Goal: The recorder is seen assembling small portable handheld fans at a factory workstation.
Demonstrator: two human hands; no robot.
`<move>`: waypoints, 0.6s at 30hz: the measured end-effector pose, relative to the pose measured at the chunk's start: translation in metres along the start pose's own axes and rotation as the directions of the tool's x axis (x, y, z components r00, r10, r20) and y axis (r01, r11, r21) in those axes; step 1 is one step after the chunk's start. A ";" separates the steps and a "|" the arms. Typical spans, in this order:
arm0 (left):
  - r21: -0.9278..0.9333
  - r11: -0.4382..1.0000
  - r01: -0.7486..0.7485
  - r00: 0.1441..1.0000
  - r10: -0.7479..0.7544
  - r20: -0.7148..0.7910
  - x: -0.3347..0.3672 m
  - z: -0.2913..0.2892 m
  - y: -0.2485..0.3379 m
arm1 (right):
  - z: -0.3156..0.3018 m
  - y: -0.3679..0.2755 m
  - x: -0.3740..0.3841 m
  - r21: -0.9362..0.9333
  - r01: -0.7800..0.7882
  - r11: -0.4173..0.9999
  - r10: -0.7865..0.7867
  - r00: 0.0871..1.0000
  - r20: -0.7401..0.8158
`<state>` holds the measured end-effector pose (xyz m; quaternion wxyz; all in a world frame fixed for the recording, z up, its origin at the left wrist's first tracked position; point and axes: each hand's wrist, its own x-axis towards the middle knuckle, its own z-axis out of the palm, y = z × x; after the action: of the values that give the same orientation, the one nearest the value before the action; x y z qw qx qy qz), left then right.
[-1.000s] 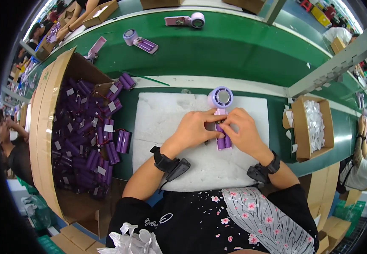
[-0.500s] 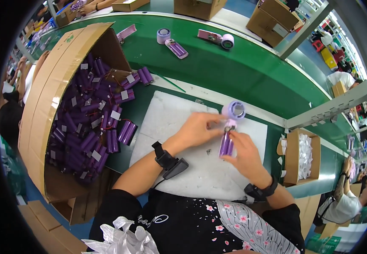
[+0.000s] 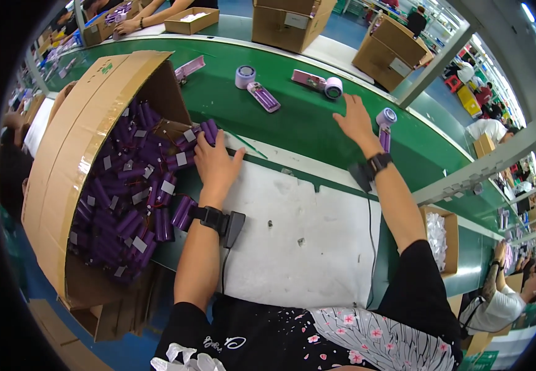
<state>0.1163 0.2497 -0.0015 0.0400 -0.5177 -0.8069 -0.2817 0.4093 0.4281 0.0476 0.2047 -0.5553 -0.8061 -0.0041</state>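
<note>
The left hand (image 3: 216, 168), fingers spread, is placed at a purple battery pack (image 3: 211, 127) by the carton (image 3: 64, 154); pickup is judged in hand, a pinch called for. The right hand (image 3: 357, 123), thumb parted from fingers, is extended near a lilac fan unit (image 3: 333, 88).

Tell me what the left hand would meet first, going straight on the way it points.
Ahead of the left hand is a purple battery pack, likely met first; depth leaves unclear whether they touch.

Two bare hands (image 3: 218, 166) (image 3: 355, 120); two black wristbands (image 3: 211, 217) (image 3: 379, 162); three lilac handheld fans (image 3: 263, 98) with heads visible; one white foam sheet (image 3: 286, 266); one green stick (image 3: 249, 146); purple battery packs (image 3: 129, 219), too overlapped to count.
</note>
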 end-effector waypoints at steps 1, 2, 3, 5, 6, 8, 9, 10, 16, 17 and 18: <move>-0.015 1.000 -0.021 1.000 0.021 -0.011 -0.001 0.000 -0.002 | 0.020 0.009 0.017 -0.059 -0.035 0.998 0.035 0.999 0.003; -0.037 0.998 -0.042 0.999 0.041 -0.022 -0.004 0.001 0.002 | 0.037 0.027 0.032 -0.063 -0.016 0.998 0.017 1.000 0.016; -0.058 0.997 -0.059 0.998 0.057 -0.041 -0.004 0.001 0.007 | 0.047 0.046 0.049 -0.121 0.018 0.992 -0.021 1.000 -0.022; -0.147 0.989 -0.026 0.999 0.029 0.016 0.001 0.000 0.014 | 0.060 0.079 0.077 -0.173 0.085 0.981 -0.093 0.995 -0.041; -0.235 0.972 -0.018 0.996 0.038 0.080 0.002 -0.002 0.014 | 0.062 0.088 0.085 -0.119 0.065 0.991 -0.069 0.997 -0.032; -0.324 0.946 0.014 0.989 0.035 0.144 0.003 -0.003 0.017 | 0.061 0.103 0.102 -0.068 0.055 0.996 -0.055 0.998 -0.006; -0.345 0.939 0.021 0.995 0.014 0.098 0.001 -0.003 0.018 | 0.055 0.103 0.109 -0.036 -0.010 0.999 0.013 0.996 0.086; -0.367 0.930 0.021 0.999 -0.002 0.053 -0.001 -0.003 0.019 | 0.051 0.102 0.113 -0.015 -0.084 0.996 0.085 0.981 0.175; -0.425 0.905 -0.019 0.999 0.000 -0.045 0.001 -0.010 0.021 | 0.005 0.067 0.074 -0.121 -0.110 0.986 0.101 0.992 -0.076; -0.493 0.867 -0.078 0.992 0.020 -0.122 0.004 -0.011 0.028 | -0.005 0.076 0.067 -0.117 0.043 0.992 -0.074 0.958 -0.275; -0.555 0.819 -0.145 0.979 0.038 -0.200 0.009 -0.012 0.037 | -0.016 0.084 0.059 -0.149 0.190 0.970 -0.239 0.854 -0.462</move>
<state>0.1411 0.2620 0.0269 -0.0292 -0.5170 -0.6539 -0.5516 0.4719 0.5093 0.0640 0.3674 -0.4531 -0.7864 -0.2029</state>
